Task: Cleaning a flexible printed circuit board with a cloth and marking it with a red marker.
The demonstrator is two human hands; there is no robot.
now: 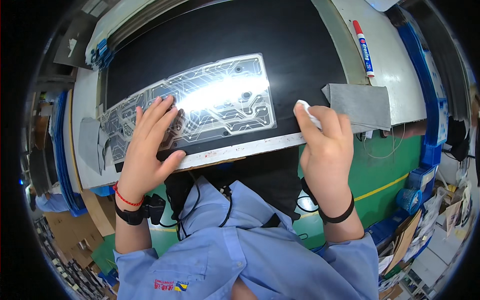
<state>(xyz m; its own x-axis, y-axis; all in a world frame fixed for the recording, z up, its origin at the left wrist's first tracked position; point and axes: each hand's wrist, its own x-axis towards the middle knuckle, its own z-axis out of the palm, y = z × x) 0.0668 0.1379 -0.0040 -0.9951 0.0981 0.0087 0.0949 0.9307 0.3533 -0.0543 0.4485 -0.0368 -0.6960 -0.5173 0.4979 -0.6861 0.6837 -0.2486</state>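
Note:
A clear flexible circuit sheet [215, 100] printed with pale traces lies on the black work mat [300, 45]; a bright glare hides part of its middle. My left hand [150, 135] rests on the sheet's left part with its fingers stretched out. To the right of the sheet, my right hand [325, 135] is closed round a small white cloth [311, 115] and presses near the mat's right front corner. A folded grey cloth [362, 107] lies just beyond that hand, and another grey cloth [91, 145] sits at the table's left edge.
A marker [364, 49] with a red cap lies on the white table [400, 90] at the right. Blue bins [422, 177] line the right side above a green floor [372, 172]. Blue clips [102, 54] stand by the mat's far left corner.

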